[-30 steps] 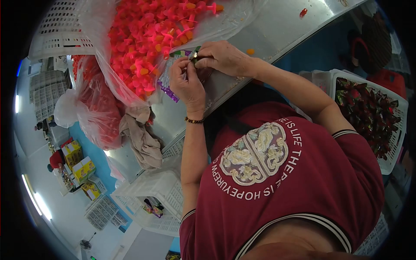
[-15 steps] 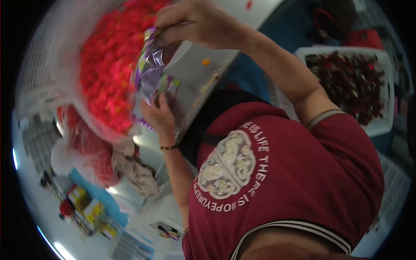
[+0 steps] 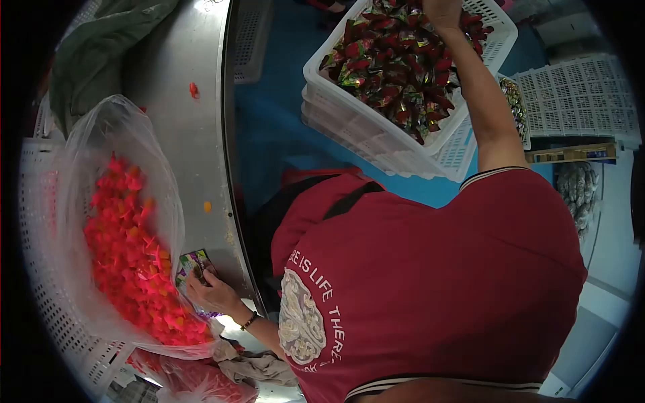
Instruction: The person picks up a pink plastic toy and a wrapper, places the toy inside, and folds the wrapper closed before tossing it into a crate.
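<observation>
A small purple printed foil packet [image 3: 193, 260] is pinned flat on the steel tabletop [image 3: 195, 134] by the left hand [image 3: 211, 293], fingers spread narrow over its lower edge, just beside the mouth of the clear plastic bag of red plastic pieces [image 3: 131, 262]. Half a second ago the packet was lifted off the table and gripped by both hands; now only the left hand is on it. The right hand [image 3: 442, 8] is now stretched far out to the white perforated plastic crate of dark red and green wrapped packets [image 3: 403, 144], well apart from the left; it is cut off by the frame edge, so its finger state cannot be told. The view has swung: the crate, earlier at the right margin, is now seen at top centre, and the bag of red pieces is now at the left. A beaded bracelet [image 3: 249, 321] is worn on the left wrist. A beige cloth [image 3: 259, 368] lies below the hand. A single red piece [image 3: 193, 89] lies loose on the tabletop.
</observation>
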Demonstrator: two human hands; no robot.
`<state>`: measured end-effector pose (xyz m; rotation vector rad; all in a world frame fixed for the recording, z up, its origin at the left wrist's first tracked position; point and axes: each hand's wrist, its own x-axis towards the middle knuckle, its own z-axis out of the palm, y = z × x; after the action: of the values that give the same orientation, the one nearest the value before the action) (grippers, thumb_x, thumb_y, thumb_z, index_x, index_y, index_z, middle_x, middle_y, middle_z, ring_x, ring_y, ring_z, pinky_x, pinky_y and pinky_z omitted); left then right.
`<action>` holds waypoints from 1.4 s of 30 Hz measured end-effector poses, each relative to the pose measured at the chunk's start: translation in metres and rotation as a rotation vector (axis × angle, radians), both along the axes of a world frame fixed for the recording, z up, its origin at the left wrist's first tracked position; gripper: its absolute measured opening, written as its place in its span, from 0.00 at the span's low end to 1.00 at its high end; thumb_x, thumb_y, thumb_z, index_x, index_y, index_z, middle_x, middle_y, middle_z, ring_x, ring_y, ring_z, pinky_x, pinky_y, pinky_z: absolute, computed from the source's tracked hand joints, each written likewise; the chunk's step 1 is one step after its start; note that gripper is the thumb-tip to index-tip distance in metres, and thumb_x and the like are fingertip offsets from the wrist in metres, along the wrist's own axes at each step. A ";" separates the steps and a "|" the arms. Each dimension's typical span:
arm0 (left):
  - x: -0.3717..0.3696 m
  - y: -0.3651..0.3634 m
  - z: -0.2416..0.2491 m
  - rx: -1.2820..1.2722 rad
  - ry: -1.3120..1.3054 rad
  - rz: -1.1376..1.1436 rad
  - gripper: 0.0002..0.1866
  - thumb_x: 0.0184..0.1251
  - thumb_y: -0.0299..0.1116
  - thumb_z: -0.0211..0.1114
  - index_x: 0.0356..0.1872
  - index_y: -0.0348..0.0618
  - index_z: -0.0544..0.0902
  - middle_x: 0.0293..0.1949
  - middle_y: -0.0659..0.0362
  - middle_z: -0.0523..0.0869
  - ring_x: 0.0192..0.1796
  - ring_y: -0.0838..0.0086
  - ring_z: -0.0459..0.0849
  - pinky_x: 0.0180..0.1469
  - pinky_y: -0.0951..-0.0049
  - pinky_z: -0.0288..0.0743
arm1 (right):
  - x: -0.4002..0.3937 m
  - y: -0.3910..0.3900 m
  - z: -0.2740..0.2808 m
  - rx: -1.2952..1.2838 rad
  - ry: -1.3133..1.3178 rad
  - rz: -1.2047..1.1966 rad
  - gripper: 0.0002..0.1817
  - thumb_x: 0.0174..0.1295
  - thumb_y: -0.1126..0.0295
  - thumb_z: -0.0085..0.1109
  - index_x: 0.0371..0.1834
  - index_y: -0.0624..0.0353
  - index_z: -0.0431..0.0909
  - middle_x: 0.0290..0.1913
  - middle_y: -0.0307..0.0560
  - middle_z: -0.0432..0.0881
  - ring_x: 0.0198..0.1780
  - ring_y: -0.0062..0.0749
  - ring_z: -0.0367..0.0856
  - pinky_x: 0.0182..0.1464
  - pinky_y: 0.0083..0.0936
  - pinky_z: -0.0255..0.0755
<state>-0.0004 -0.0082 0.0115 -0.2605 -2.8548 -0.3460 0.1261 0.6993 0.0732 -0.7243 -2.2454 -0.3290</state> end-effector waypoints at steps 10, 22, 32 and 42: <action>-0.003 0.010 0.006 0.008 -0.001 0.009 0.12 0.61 0.31 0.65 0.42 0.33 0.82 0.41 0.48 0.82 0.47 0.54 0.78 0.50 0.56 0.70 | 0.181 0.008 -0.091 -0.474 -0.308 -0.972 0.13 0.60 0.64 0.56 0.37 0.59 0.85 0.45 0.54 0.85 0.49 0.49 0.84 0.46 0.41 0.79; -0.007 0.017 0.003 -0.018 0.119 0.107 0.07 0.57 0.28 0.66 0.35 0.39 0.79 0.41 0.51 0.81 0.46 0.55 0.78 0.48 0.60 0.74 | 0.020 -0.019 -0.004 -0.573 -1.617 -0.556 0.13 0.55 0.66 0.61 0.41 0.58 0.84 0.43 0.64 0.83 0.47 0.58 0.82 0.49 0.48 0.75; -0.017 0.026 -0.009 0.001 0.165 0.143 0.08 0.53 0.24 0.64 0.35 0.37 0.77 0.39 0.52 0.80 0.44 0.56 0.79 0.43 0.61 0.77 | -0.252 -0.415 -0.012 -0.444 -0.393 1.420 0.12 0.65 0.67 0.55 0.46 0.62 0.79 0.43 0.51 0.82 0.45 0.47 0.79 0.50 0.37 0.72; -0.024 0.033 -0.003 0.017 0.113 0.221 0.05 0.57 0.26 0.61 0.33 0.38 0.77 0.39 0.53 0.80 0.44 0.57 0.78 0.40 0.62 0.78 | -0.307 -0.532 -0.078 -0.198 -0.380 1.240 0.09 0.56 0.68 0.57 0.38 0.56 0.83 0.43 0.43 0.81 0.51 0.40 0.77 0.55 0.35 0.71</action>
<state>-0.0248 0.0244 0.0089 0.0388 -2.7328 -0.3000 -0.1811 0.1669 -0.0052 0.7588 -2.6288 0.4019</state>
